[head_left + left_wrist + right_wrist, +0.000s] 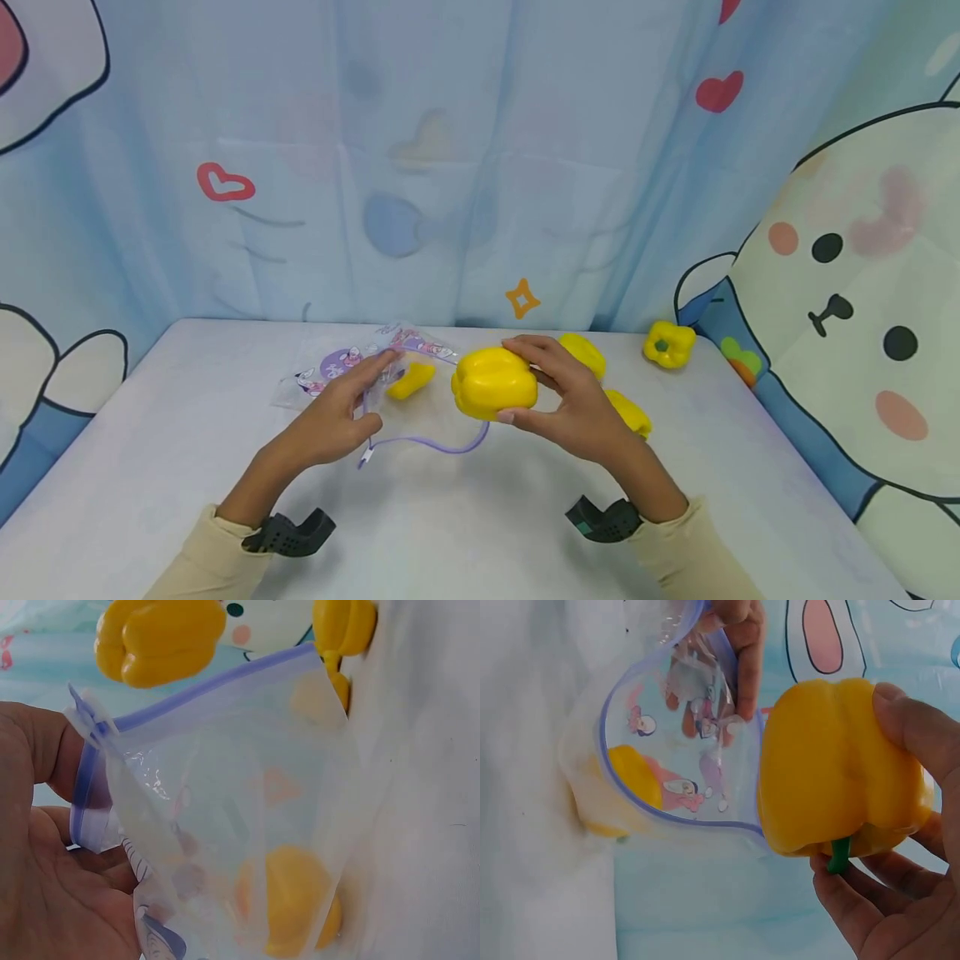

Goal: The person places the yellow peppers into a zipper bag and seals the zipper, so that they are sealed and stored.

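Plainly, we see the right hand [588, 408] with its thumb and fingers curved round a yellow pepper [492, 383], lifted above the table [465, 533]; the pepper's green stem [840, 856] shows near those fingertips in the right wrist view; the left hand [330, 427] is partly curled and holds the side of a clear printed bag [341, 361], its fingers seen through the plastic; we find the held pepper just beside the bag's mouth, though we cannot tell whether it touches the bag. A purple strip [442, 449] edges that mouth, which is spread wide, and a small white slider [367, 456] sits on it near the left thumb; inside the bag we see a second pepper [411, 381]. Farther right, we count three loose peppers [585, 354] on the table; two lie behind the right hand, partly hidden by it, and the third [670, 344] sits near the far right corner; a dark band [296, 533] sits at each wrist, just ahead of beige sleeves [210, 558]; beyond the table we have a pale blue curtain [450, 108], printed with red hearts [720, 93] and a large cartoon animal [855, 367].
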A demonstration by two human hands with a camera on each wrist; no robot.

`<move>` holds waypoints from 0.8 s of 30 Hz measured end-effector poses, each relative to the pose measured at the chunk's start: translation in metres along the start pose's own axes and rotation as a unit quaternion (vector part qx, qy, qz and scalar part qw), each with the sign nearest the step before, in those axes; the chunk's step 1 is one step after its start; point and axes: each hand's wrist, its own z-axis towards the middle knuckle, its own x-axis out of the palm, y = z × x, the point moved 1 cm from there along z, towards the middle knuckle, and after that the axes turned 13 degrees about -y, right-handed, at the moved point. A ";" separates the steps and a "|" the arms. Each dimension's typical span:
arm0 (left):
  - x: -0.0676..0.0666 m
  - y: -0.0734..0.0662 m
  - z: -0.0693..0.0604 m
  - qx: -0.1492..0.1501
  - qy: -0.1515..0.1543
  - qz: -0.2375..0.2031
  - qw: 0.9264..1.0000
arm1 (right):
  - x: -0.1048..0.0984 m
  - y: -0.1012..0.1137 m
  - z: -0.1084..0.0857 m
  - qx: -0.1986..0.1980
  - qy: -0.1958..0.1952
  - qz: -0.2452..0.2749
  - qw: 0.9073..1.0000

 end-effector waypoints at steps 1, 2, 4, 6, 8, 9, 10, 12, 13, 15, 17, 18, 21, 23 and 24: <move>0.000 0.000 0.000 0.000 0.000 0.000 1.000 | 0.001 0.000 0.000 0.000 0.007 0.005 1.000; 0.000 -0.001 0.000 -0.002 -0.001 -0.002 1.000 | 0.003 0.000 -0.001 0.000 0.013 0.009 1.000; 0.001 -0.001 0.000 0.001 -0.003 -0.003 1.000 | 0.006 0.000 -0.002 0.002 0.025 0.015 1.000; 0.002 0.000 0.000 0.007 -0.004 -0.001 1.000 | 0.010 0.000 -0.003 0.005 0.035 0.020 0.999; 0.003 0.000 0.001 0.013 -0.005 0.000 1.000 | 0.013 0.000 -0.004 0.008 0.046 0.023 0.999; 0.003 0.000 0.001 0.015 -0.005 -0.001 1.000 | 0.015 0.000 -0.004 0.010 0.053 0.023 0.998; 0.003 0.000 0.001 0.016 -0.004 -0.002 1.000 | 0.017 0.000 -0.005 0.014 0.060 0.023 0.998; 0.003 -0.001 0.001 0.016 -0.001 -0.006 1.000 | 0.020 0.001 -0.005 0.022 0.074 0.022 0.997; 0.003 -0.002 0.001 0.016 0.000 -0.007 1.000 | 0.021 0.001 -0.006 0.025 0.079 0.021 0.996; 0.003 -0.003 0.000 0.018 0.002 -0.008 1.000 | 0.025 -0.001 -0.006 0.029 0.087 0.018 0.996; 0.003 -0.004 0.000 0.020 0.003 -0.006 1.000 | 0.029 -0.003 -0.007 0.024 0.092 0.011 0.995; 0.003 -0.004 0.000 0.020 0.003 -0.005 1.000 | 0.031 -0.004 -0.008 0.019 0.093 0.005 0.996; 0.003 -0.006 -0.001 0.022 0.005 -0.008 1.000 | 0.038 -0.008 -0.010 0.002 0.098 -0.012 0.995; 0.003 -0.007 -0.001 0.023 0.009 -0.009 1.000 | 0.040 -0.008 -0.011 -0.003 0.101 -0.025 0.995; 0.003 -0.007 -0.002 0.024 0.010 -0.010 1.000 | 0.041 -0.009 -0.012 -0.004 0.103 -0.031 0.994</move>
